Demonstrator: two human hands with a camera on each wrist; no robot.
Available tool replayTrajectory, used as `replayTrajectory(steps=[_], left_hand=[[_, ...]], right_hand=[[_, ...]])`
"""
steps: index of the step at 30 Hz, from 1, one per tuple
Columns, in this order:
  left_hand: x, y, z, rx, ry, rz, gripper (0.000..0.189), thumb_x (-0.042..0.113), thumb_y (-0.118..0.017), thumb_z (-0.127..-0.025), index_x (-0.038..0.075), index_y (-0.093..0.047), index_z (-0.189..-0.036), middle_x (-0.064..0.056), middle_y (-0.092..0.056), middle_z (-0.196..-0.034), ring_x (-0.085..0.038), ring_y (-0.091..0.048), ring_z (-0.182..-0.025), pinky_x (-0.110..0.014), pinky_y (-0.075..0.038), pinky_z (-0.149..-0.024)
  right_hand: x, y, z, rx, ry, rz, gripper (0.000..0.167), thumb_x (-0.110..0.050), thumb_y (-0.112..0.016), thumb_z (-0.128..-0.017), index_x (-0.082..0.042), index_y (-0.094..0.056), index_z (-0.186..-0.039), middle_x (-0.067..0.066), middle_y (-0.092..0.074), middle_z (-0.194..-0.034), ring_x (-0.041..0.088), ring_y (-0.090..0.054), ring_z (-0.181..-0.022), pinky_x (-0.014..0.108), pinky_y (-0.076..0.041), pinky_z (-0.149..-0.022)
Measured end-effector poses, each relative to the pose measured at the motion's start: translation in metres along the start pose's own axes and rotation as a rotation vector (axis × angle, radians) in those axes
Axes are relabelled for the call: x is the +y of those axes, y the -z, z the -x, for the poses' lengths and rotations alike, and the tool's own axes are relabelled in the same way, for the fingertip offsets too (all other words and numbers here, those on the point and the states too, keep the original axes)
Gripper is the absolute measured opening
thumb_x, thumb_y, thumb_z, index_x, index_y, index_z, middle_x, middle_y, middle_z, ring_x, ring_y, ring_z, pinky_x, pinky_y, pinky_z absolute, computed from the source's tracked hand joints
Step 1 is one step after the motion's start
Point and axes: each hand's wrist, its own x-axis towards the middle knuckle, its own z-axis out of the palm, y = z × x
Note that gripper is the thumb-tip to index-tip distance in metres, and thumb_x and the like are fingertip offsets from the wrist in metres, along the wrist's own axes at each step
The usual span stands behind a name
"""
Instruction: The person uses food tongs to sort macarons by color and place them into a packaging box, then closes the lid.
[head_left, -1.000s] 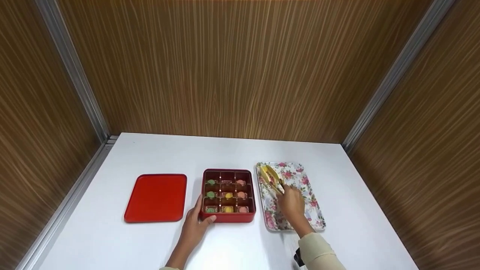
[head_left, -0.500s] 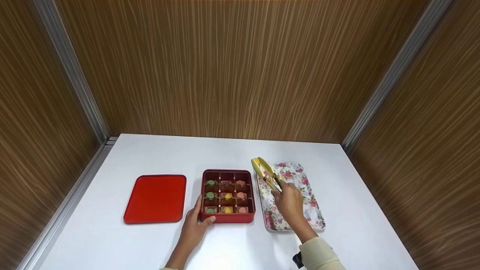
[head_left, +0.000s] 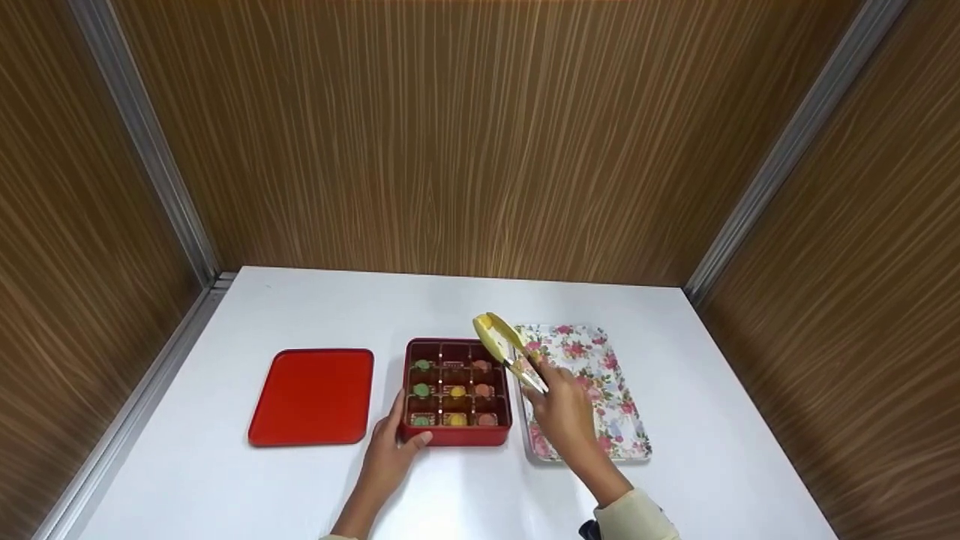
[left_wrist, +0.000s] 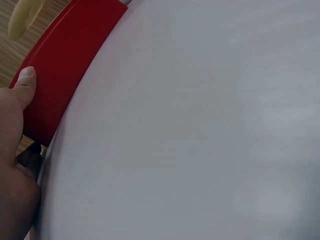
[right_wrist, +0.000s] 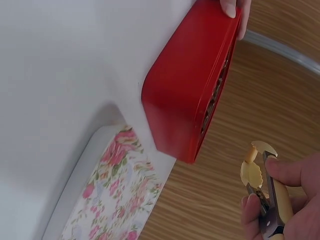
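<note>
My right hand (head_left: 564, 411) grips tongs (head_left: 498, 343) with yellow scalloped tips, held over the back right corner of a red square box (head_left: 459, 435). Pinched between the tips is a small round yellow sweet (right_wrist: 251, 154). My left hand (head_left: 388, 453) holds the box at its front left corner, thumb on the front wall (left_wrist: 65, 60) and fingers along the left side. Dividers split the box into compartments. Green sweets (head_left: 421, 391) line the left column, pink sweets (head_left: 484, 391) the right. Yellow sweets (head_left: 457, 391) sit in the middle and front of the centre column; its back compartment shows only a clear liner.
A flower-patterned tray (head_left: 600, 375) lies just right of the box. To the left is a flat red lid (head_left: 311, 397). All stand on a white table (head_left: 450, 495) enclosed by wood-grain panels (head_left: 450, 135) at the back and sides.
The right hand has lifted the tongs with the yellow sweet off the flowered tray and moved them left to the box. The left hand and box stay in place.
</note>
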Motion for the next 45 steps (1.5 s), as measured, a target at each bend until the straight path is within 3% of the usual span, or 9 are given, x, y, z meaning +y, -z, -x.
replayTrajectory(steps=[6,13,25,45], left_hand=[[0.001,0.000,0.000,0.001,0.004,-0.022,0.096,0.046,-0.075,-0.086,0.031,-0.019,-0.162,-0.021,-0.036,-0.157,-0.044,-0.031,-0.146,-0.061,-0.030,-0.118],[0.001,0.000,-0.001,0.005,-0.041,-0.030,0.094,0.042,-0.076,-0.087,0.028,-0.020,-0.163,-0.022,-0.038,-0.156,-0.041,-0.035,-0.145,-0.057,-0.033,-0.117],[0.000,0.000,-0.001,0.013,-0.007,-0.039,0.095,0.045,-0.075,-0.086,0.029,-0.020,-0.162,-0.024,-0.035,-0.157,-0.045,-0.032,-0.146,-0.061,-0.030,-0.118],[0.001,-0.001,-0.002,0.012,-0.030,-0.046,0.096,0.040,-0.077,-0.087,0.027,-0.020,-0.163,-0.025,-0.040,-0.154,-0.046,-0.036,-0.143,-0.063,-0.031,-0.116]], right_hand=[[-0.011,-0.002,0.009,-0.006,0.055,-0.020,0.046,-0.012,-0.085,-0.078,0.001,-0.070,-0.120,0.013,-0.070,-0.092,0.031,-0.067,-0.081,0.048,-0.055,-0.071],[-0.017,-0.013,0.018,-0.047,0.071,0.025,0.044,-0.014,-0.083,-0.081,0.000,-0.070,-0.121,0.010,-0.068,-0.091,0.027,-0.065,-0.078,0.044,-0.054,-0.067],[-0.010,-0.040,0.025,-0.078,0.101,0.079,0.041,-0.013,-0.082,-0.079,0.001,-0.070,-0.116,0.013,-0.067,-0.090,0.030,-0.065,-0.076,0.045,-0.055,-0.067],[-0.008,-0.041,0.025,-0.085,0.096,0.104,0.039,-0.014,-0.082,-0.080,0.000,-0.070,-0.114,0.013,-0.066,-0.088,0.031,-0.065,-0.074,0.045,-0.054,-0.066]])
